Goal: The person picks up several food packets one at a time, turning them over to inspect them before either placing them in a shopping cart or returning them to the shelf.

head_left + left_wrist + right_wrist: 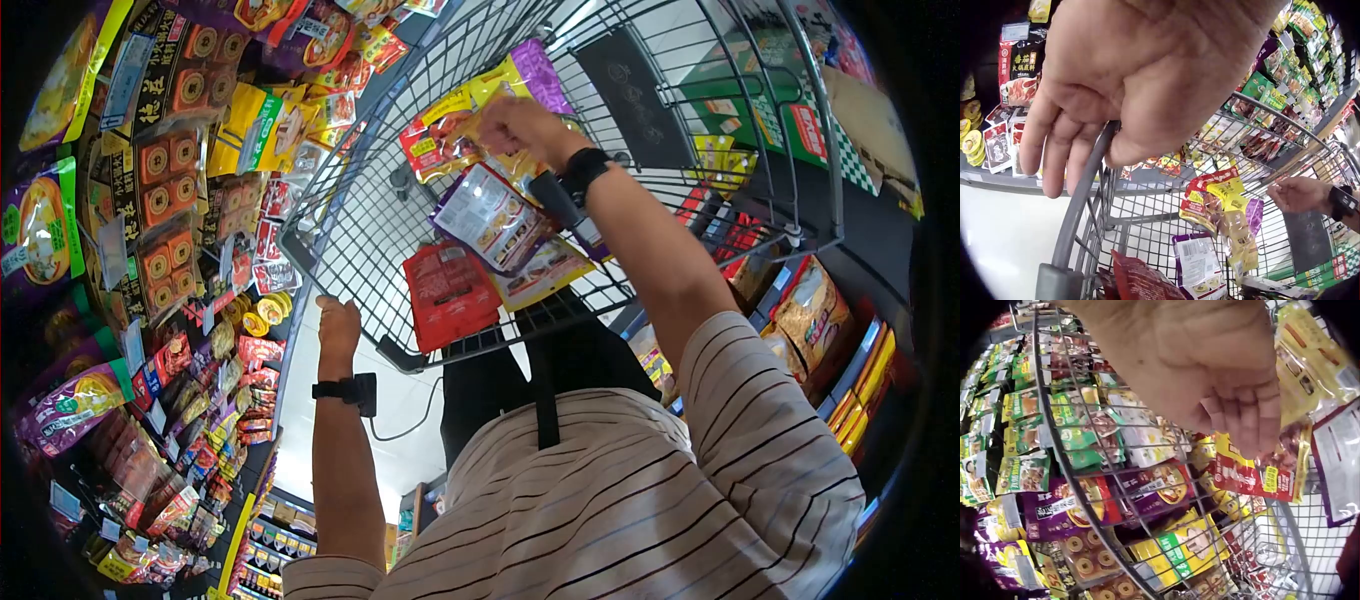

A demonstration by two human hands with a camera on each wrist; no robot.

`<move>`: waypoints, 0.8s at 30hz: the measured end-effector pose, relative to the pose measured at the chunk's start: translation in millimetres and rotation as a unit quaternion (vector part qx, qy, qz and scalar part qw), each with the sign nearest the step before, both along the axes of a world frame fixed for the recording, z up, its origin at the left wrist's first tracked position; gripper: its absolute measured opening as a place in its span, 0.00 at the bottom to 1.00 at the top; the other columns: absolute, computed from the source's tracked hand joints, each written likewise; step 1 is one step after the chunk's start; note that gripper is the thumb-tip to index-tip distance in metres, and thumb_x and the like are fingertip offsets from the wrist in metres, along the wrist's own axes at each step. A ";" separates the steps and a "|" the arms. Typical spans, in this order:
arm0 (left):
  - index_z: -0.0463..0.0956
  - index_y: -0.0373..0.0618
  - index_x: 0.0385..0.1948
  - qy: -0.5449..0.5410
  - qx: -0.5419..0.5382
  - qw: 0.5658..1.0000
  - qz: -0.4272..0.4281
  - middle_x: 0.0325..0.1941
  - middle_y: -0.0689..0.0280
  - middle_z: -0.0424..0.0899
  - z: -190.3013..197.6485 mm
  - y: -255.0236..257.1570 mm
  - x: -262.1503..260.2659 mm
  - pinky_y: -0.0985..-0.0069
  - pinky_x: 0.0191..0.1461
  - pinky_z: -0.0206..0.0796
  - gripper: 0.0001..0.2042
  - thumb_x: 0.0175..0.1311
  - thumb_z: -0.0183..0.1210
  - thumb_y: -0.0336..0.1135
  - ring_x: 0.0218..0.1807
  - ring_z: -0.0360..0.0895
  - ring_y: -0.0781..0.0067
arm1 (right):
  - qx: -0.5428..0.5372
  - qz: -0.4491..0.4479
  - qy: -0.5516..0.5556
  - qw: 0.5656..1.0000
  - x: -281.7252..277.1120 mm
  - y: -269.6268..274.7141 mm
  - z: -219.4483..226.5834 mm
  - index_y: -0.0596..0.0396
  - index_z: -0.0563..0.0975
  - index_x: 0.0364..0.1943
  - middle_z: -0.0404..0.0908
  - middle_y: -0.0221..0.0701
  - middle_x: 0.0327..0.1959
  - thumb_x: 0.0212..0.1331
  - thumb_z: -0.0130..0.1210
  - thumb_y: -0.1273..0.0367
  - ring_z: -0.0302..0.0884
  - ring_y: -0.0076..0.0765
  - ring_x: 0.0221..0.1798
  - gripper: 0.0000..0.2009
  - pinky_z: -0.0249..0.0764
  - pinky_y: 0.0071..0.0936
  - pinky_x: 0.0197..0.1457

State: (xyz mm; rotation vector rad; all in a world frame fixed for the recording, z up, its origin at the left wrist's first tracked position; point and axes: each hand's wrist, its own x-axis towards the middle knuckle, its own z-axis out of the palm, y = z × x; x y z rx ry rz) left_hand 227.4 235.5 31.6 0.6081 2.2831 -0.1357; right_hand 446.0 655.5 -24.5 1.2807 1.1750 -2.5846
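My left hand straddles the grey rim of a wire shopping cart, thumb on one side and fingers over the other. My right hand hovers over the cart basket, its fingers loosely bent and holding nothing. Beneath it in the head view lie a red-and-yellow food packet and a yellow packet with a purple end. Nearer my body in the basket are a purple-edged white packet, a red packet and a yellowish packet. In the right wrist view, the fingers overlap the red-and-yellow packet.
Shelves of hanging food packets run along the left side of the cart. A black panel is fixed at the basket's far side, beside a green box. More packaged goods stand on shelves at the right.
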 end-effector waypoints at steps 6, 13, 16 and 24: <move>0.53 0.24 0.48 0.004 -0.016 1.000 0.004 0.37 0.35 0.81 -1.0 -2.4 4.2 0.53 0.48 0.75 0.24 0.69 0.51 0.40 0.41 0.81 0.34 | -0.064 -0.043 -0.057 0.995 -43.5 -30.4 -0.7 0.60 0.76 0.48 0.81 0.38 0.41 0.67 0.52 0.63 0.83 0.38 0.40 0.14 0.84 0.33 0.46; 0.50 0.19 0.52 0.032 -0.050 0.998 -0.012 0.38 0.35 0.81 -4.1 -6.5 8.8 0.55 0.47 0.77 0.28 0.70 0.50 0.42 0.40 0.82 0.37 | -0.087 -0.051 -0.081 0.992 -75.0 -25.2 -42.6 0.63 0.73 0.49 0.80 0.44 0.46 0.68 0.51 0.63 0.84 0.44 0.45 0.16 0.84 0.40 0.47; 0.48 0.18 0.55 0.039 -0.045 0.997 -0.038 0.38 0.36 0.81 -13.7 -18.5 8.8 0.54 0.47 0.76 0.31 0.70 0.51 0.43 0.41 0.82 0.36 | -0.077 -0.077 -0.095 0.989 -75.7 -21.4 -38.2 0.61 0.72 0.49 0.80 0.43 0.46 0.68 0.50 0.63 0.84 0.42 0.44 0.14 0.84 0.41 0.46; 0.49 0.15 0.54 0.083 -0.037 0.993 -0.081 0.31 0.43 0.82 -8.9 -18.8 11.3 0.62 0.35 0.79 0.33 0.70 0.52 0.44 0.32 0.84 0.46 | 0.415 0.018 -0.143 0.898 -49.2 23.0 -160.1 0.53 0.73 0.53 0.84 0.42 0.39 0.64 0.52 0.64 0.85 0.41 0.44 0.15 0.83 0.39 0.44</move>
